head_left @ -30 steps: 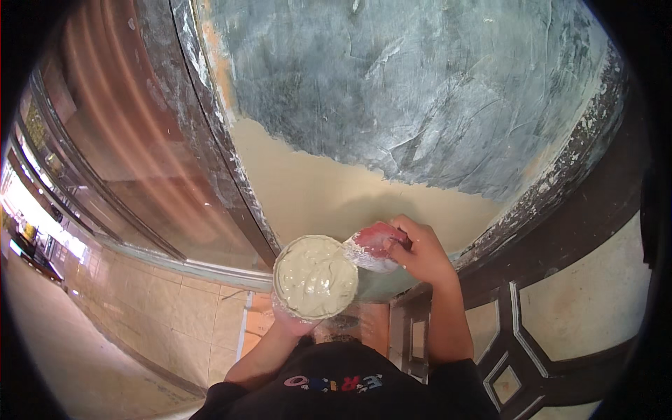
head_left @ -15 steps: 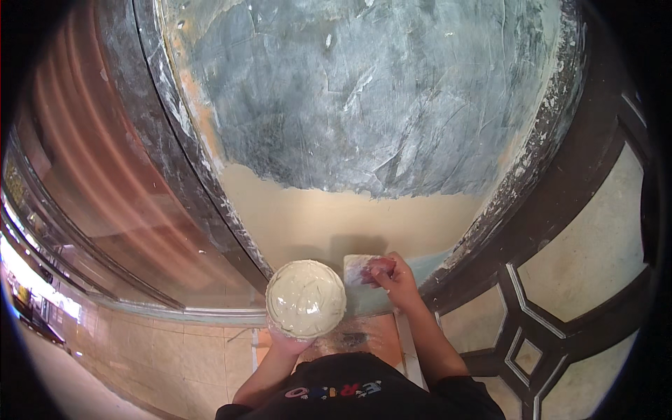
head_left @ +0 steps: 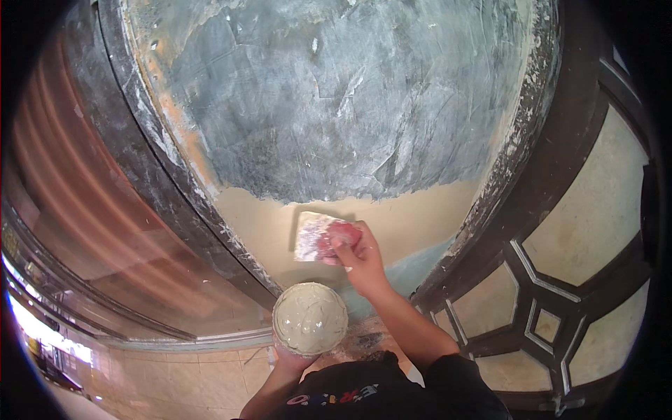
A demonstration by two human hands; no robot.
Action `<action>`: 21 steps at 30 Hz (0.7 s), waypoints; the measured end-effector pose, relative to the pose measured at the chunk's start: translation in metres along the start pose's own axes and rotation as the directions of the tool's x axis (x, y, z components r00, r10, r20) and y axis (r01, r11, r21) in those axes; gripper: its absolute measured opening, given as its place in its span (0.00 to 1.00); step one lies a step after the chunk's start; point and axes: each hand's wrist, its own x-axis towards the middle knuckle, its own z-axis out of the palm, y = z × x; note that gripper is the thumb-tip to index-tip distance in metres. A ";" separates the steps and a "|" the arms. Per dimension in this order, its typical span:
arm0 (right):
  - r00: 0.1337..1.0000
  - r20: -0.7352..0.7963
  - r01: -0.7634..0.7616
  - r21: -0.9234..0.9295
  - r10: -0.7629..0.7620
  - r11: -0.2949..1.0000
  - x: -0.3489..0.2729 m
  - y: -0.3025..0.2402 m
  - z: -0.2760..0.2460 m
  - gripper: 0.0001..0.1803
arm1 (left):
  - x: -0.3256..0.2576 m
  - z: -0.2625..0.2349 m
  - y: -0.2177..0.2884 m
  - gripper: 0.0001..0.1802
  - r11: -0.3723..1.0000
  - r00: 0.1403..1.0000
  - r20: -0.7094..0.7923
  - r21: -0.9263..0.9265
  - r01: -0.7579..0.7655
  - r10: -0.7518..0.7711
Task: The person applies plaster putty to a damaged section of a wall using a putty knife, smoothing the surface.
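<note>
My left hand (head_left: 297,360) holds a round tub (head_left: 275,323) from beneath; most of its fingers are hidden under it. Pale, creamy putty (head_left: 311,318) fills the tub, its surface glossy and ridged. In my right hand (head_left: 364,262) is a wide, flat putty knife (head_left: 310,238) with a red grip, smeared with white. Its blade points left, close against a smooth cream band (head_left: 413,213) of putty across the lower wall. Higher up, the wall (head_left: 336,105) is mottled blue-grey with trowel marks.
A dark, paint-flecked frame (head_left: 161,157) borders the wall on the left, with a reddish curtain behind glass (head_left: 84,189) beyond it. To the right stands a dark wooden door (head_left: 521,280) with pale panels. Tiled floor (head_left: 189,378) lies at lower left.
My right hand has moved left and up with the putty knife, from beside the tub to above it. The tub has shifted slightly down; the view has turned a little.
</note>
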 end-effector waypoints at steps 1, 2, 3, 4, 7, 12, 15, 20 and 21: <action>1.000 -0.014 0.006 0.000 -0.006 1.000 0.001 0.001 0.007 0.13 | 0.000 0.000 0.002 0.36 1.000 1.000 -0.011 0.016 -0.009 0.009; 1.000 -0.021 -0.014 -0.017 0.013 1.000 0.003 0.002 0.013 0.14 | 0.001 0.000 0.003 0.36 0.999 1.000 -0.020 0.031 -0.022 0.023; 0.999 -0.028 -0.033 -0.034 0.032 0.999 0.005 0.002 0.016 0.14 | 0.000 0.001 0.004 0.36 0.999 1.000 -0.024 0.032 -0.011 0.012; 0.998 -0.056 -0.020 -0.016 0.019 1.000 0.005 0.002 0.018 0.15 | -0.001 0.002 0.003 0.36 0.929 0.997 0.021 0.362 -0.081 0.079; 0.985 -0.136 0.093 -0.120 -0.109 0.988 0.012 0.012 -0.010 0.14 | -0.004 -0.002 0.007 0.36 0.800 0.994 0.030 0.591 -0.103 0.106; 0.903 -0.416 0.041 -0.161 -0.105 0.986 0.003 -0.020 -0.086 0.11 | 0.001 -0.012 0.017 0.37 0.948 0.985 -0.171 0.314 0.056 -0.002; 0.834 -0.536 0.005 -0.233 -0.133 0.972 -0.011 -0.044 -0.107 0.11 | 0.001 -0.020 0.020 0.38 0.893 0.986 -0.164 0.446 0.066 0.008; 0.966 -0.181 0.140 -0.248 -0.187 0.959 -0.008 -0.026 -0.050 0.14 | 0.009 -0.025 0.016 0.35 0.966 0.965 -0.191 0.147 0.211 -0.182; 0.978 -0.080 0.172 -0.229 -0.194 0.958 -0.001 -0.014 -0.033 0.14 | 0.008 -0.027 0.015 0.35 0.966 0.965 -0.191 0.148 0.211 -0.182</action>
